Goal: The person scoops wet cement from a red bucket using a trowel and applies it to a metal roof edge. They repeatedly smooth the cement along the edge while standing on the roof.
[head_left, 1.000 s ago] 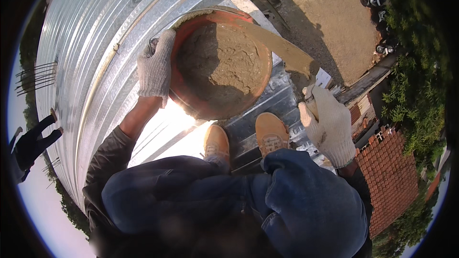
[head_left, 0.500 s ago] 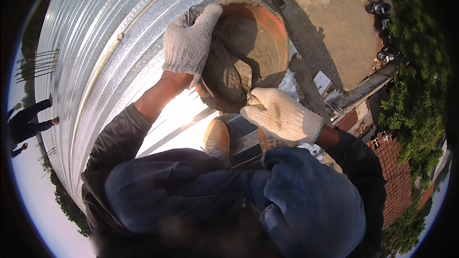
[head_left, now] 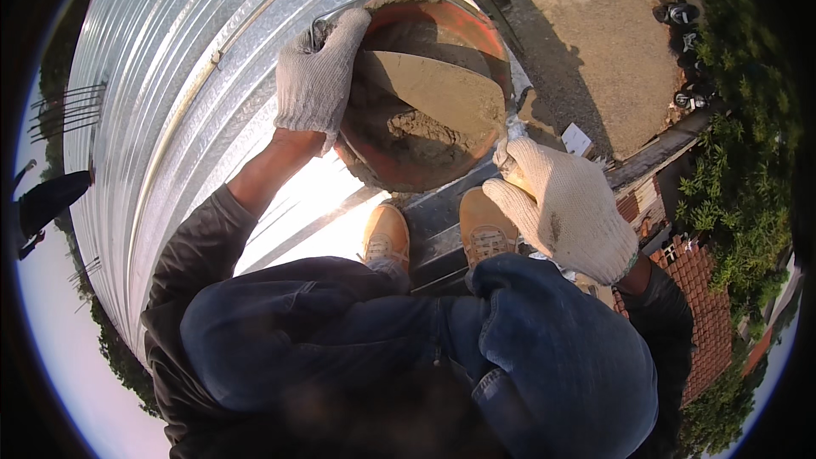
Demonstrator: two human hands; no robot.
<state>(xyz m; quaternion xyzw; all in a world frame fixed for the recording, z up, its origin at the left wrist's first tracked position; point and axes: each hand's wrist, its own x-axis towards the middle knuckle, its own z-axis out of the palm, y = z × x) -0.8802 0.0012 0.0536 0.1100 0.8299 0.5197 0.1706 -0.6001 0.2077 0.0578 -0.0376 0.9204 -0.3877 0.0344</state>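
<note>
An orange-red bucket (head_left: 486, 32) with wet grey mortar (head_left: 408, 149) inside stands tilted in front of my shoes. My left hand (head_left: 319, 76), in a pale knitted glove, is closed on the bucket's left rim, by the wire handle. Gloved as well, my right hand (head_left: 561, 208) grips the handle of a trowel (head_left: 438, 89) at the bucket's lower right. The trowel's broad, mortar-smeared blade lies across the bucket's mouth, pointing to the upper left. It covers part of the mortar.
Corrugated metal sheeting (head_left: 204, 59) spreads to the left and under my shoes (head_left: 387, 234). Past its right edge, far below, lie a sandy yard (head_left: 595, 42), parked motorbikes (head_left: 680, 13), trees and a tiled roof (head_left: 697, 314). Another person (head_left: 51, 204) stands at the far left.
The trowel blade has come up out of the mortar and now shows broad and flat. My right hand has moved right with it. My left hand and the bucket have shifted slightly left.
</note>
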